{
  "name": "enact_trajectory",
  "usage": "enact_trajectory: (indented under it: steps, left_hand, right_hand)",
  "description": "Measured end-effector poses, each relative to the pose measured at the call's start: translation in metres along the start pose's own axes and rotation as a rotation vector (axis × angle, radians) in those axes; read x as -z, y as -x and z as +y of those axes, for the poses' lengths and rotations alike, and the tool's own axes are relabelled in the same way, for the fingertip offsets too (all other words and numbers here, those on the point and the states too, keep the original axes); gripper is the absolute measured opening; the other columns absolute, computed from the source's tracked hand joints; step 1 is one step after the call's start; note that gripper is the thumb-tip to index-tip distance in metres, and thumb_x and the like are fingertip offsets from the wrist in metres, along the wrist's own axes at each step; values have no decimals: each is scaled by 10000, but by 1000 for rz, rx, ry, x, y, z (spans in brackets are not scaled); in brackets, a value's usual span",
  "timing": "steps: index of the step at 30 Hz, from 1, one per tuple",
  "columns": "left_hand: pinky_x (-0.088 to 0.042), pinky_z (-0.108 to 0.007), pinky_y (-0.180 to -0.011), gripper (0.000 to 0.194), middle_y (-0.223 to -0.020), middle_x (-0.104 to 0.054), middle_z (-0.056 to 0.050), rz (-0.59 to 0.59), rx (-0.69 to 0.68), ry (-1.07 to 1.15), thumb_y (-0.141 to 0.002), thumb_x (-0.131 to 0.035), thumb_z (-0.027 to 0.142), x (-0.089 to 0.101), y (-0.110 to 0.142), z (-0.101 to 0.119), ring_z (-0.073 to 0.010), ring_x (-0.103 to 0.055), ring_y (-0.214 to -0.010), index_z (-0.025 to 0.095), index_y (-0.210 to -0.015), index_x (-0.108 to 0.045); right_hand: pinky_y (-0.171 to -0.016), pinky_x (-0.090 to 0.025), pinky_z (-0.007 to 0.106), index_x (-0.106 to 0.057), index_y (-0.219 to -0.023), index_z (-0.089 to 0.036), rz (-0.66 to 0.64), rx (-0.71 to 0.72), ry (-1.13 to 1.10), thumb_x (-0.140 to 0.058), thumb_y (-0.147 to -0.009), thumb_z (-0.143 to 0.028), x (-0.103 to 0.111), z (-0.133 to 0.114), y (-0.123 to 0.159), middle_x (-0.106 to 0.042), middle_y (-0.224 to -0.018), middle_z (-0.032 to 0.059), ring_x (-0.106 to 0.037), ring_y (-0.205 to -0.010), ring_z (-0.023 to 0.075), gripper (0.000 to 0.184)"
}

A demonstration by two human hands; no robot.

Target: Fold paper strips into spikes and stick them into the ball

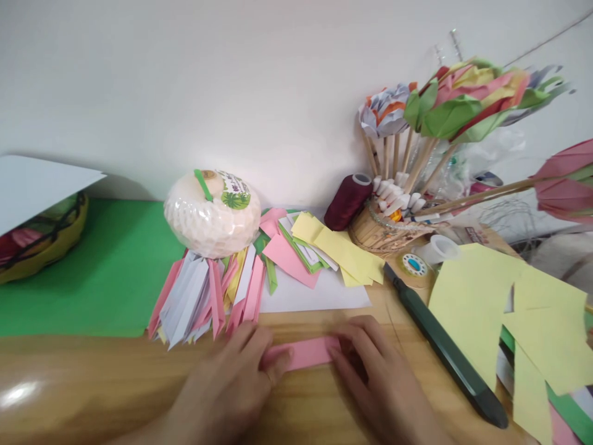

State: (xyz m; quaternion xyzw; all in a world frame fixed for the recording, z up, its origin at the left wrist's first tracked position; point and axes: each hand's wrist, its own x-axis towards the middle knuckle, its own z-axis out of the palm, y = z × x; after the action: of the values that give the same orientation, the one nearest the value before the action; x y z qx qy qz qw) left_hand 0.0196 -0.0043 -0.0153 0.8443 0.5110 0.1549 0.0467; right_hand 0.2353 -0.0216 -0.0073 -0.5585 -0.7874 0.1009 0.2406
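Observation:
A narrow pink paper strip (pixel 309 354) lies just above the wooden table between my two hands. My left hand (pixel 236 371) pinches its left end, with the thumb on top. At the right end, the thumb and fingers of my right hand (pixel 370 358) are closed on the strip, slightly blurred. Directly beyond my left hand is a pile of folded paper strips (pixel 189 296) in pink, white and yellow. Behind the strip, loose pink paper pieces (pixel 291 256) and yellow paper pieces (pixel 333 244) rest on a white sheet (pixel 315 300).
A plastic-wrapped white coconut (pixel 213 213) stands behind the folded strips. Green paper (pixel 111 266) and a basket (pixel 50 247) lie left. Right are a dark green cutter (pixel 445 343), yellow sheets (pixel 472 303), maroon thread (pixel 347 201) and a wooden pot (pixel 370 228) with paper flowers (pixel 467 102).

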Motion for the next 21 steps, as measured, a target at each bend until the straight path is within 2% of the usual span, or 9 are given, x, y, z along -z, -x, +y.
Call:
enact_trajectory:
  steps: [2, 4, 7, 9, 13, 15, 17, 21]
  left_hand:
    - [-376, -245, -529, 243, -661, -529, 21, 26, -46, -33, -912, -453, 290, -2, 1, 0, -148, -534, -590, 200, -693, -509]
    - [-407, -270, -605, 177, -710, -542, 3, 52, -157, -58, -908, -472, 239, -3, 2, -2, -165, -542, -677, 195, -750, -538]
    - [-412, -307, -669, 135, -736, -554, -14, 95, -331, -98, -905, -471, 160, -2, 2, -5, -176, -516, -709, 188, -836, -583]
    - [-407, -330, -701, 148, -755, -571, -24, 100, -394, -124, -898, -470, 135, 0, 2, -5, -179, -500, -708, 175, -933, -608]
    - [-381, -344, -777, 251, -857, -618, -51, 94, -423, -171, -881, -469, 162, 3, 6, -3, -202, -496, -796, 123, -1091, -602]
    - [-366, -334, -812, 278, -884, -628, -51, 100, -423, -186, -888, -444, 170, 4, 10, -3, -198, -493, -819, 118, -1110, -602]
    - [-356, -321, -839, 293, -896, -634, -44, 125, -409, -177, -907, -403, 159, 6, 14, -4, -191, -498, -842, 133, -1122, -601]
    - [-336, -321, -919, 331, -1013, -647, -49, 239, -413, -137, -950, -317, 139, 7, 20, -7, -203, -507, -986, 149, -1089, -617]
  right_hand:
    - [-657, -537, 288, -599, -951, -188, 95, 112, 97, -418, -940, -224, 3, -2, 1, -642, -880, 85, -638, -766, 177, 184]
    - [-742, -529, 311, -624, -1019, -173, 113, 276, 200, -440, -940, -248, 7, -7, 2, -684, -924, 88, -643, -853, 194, 213]
    - [-876, -487, 289, -597, -1166, -145, -37, 579, 300, -413, -952, -407, 7, -15, 2, -673, -1137, 61, -597, -1059, 193, 385]
    - [-897, -472, 273, -573, -1207, -118, -98, 684, 374, -363, -959, -441, 4, -18, 2, -613, -1245, 50, -550, -1146, 190, 458]
    - [-905, -459, 268, -550, -1237, -112, -114, 673, 466, -337, -956, -229, -6, -17, 5, -563, -1302, 40, -526, -1180, 170, 371]
    - [-917, -451, 271, -535, -1256, -114, -126, 666, 465, -337, -947, -212, -9, -14, 7, -545, -1321, 37, -510, -1197, 166, 380]
    - [-921, -451, 279, -514, -1280, -110, -144, 662, 452, -347, -950, -286, -10, -12, 9, -522, -1342, 43, -492, -1216, 172, 410]
    - [-909, -464, 301, -487, -1305, -95, -169, 668, 431, -355, -922, -514, -11, -10, 10, -495, -1366, 61, -474, -1232, 196, 583]
